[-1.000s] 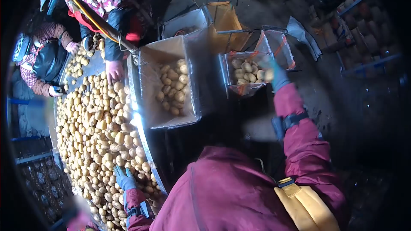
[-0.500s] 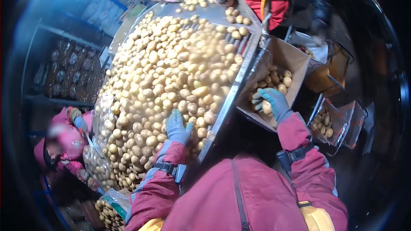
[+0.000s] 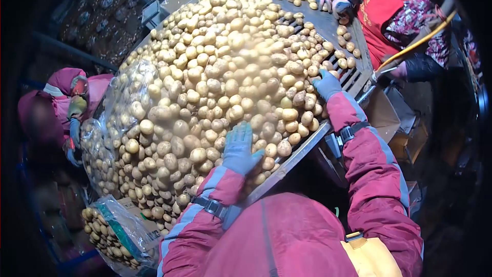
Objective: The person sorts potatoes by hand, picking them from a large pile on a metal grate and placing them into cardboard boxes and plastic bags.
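Observation:
A large heap of potatoes (image 3: 215, 87) covers the metal sorting table (image 3: 328, 36) in front of me. My left hand (image 3: 241, 149), in a grey-blue glove, lies flat on the near part of the heap, fingers stretched and thumb apart. Toward the table's right edge reaches my right hand (image 3: 328, 85), gloved alike. Its fingers are apart among the potatoes there, and one potato (image 3: 334, 74) lies close by the fingertips. Neither hand visibly holds anything.
A cardboard box (image 3: 382, 115) stands below the table's right edge. At bottom left is a bag of potatoes (image 3: 110, 236). Co-workers stand at the far side, one in a red apron (image 3: 376, 13); another person in pink (image 3: 64, 92) is at left. A yellow hose (image 3: 420, 41) crosses at right.
My right hand has left the cardboard box, where it held a potato, and moved to the heap. My left hand stays on the potatoes. The view has shifted.

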{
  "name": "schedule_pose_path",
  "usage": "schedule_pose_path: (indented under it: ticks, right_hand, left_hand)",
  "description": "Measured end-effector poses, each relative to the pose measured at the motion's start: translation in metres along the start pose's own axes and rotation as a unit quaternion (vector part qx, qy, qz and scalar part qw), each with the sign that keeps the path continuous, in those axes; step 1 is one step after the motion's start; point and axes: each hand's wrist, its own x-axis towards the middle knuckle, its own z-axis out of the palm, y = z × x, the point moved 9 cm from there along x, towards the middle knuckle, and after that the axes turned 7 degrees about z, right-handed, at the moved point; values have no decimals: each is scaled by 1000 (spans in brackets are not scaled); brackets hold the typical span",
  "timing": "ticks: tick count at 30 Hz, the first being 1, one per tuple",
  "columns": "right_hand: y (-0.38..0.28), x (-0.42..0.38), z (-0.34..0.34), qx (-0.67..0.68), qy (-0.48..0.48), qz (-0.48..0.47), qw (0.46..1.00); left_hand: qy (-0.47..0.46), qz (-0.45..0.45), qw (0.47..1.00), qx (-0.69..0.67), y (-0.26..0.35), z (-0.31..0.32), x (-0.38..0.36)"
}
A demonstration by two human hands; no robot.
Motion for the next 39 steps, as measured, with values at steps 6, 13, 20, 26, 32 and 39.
schedule_pose_path:
  ticks: [6, 13, 20, 26, 32, 39]
  right_hand:
    - [3, 22, 14, -112, -59, -28, 992]
    - [15, 2, -6, 134, -162, 27, 977]
    - [32, -116, -29, 664, -276, 167, 675]
    - [60, -229, -81, 729, -234, 101, 636]
    - [173, -300, -71, 741, -173, 135, 635]
    - [336, -427, -110, 772, 29, 240, 588]
  left_hand:
    - [-3, -4, 1000, 9, 1, -2, 1]
    - [1, -14, 1000, 25, 0, 0, 3]
    - [-4, -9, 996, 84, 3, 8, 4]
    - [0, 35, 988, 153, 3, 21, 5]
    - [10, 72, 986, 151, -1, 28, 3]
    - [-21, 61, 983, 170, -13, 36, 6]
